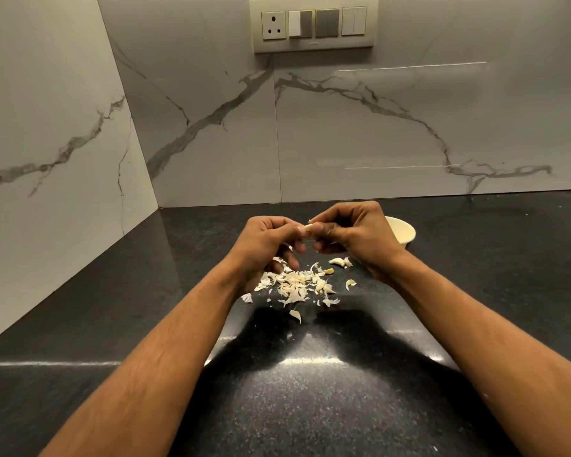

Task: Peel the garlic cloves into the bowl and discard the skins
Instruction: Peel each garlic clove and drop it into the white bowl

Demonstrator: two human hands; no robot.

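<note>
Just one view here, a wide-angle camera worn on the head, looking forward and down over both forearms. It faces into a corner where the dark countertop [310,407] meets the marble wall [343,133]. The left hand [264,242] and right hand [353,235] sit close, about mid-frame, with a switch panel [314,24] up at the top edge. Straight lines bow a bit toward the edges.

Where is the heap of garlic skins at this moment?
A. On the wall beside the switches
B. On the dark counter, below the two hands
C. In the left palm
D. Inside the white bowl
B: the garlic skins lie scattered on the dark counter beneath both hands, while the bowl stands apart behind the right hand.
</note>
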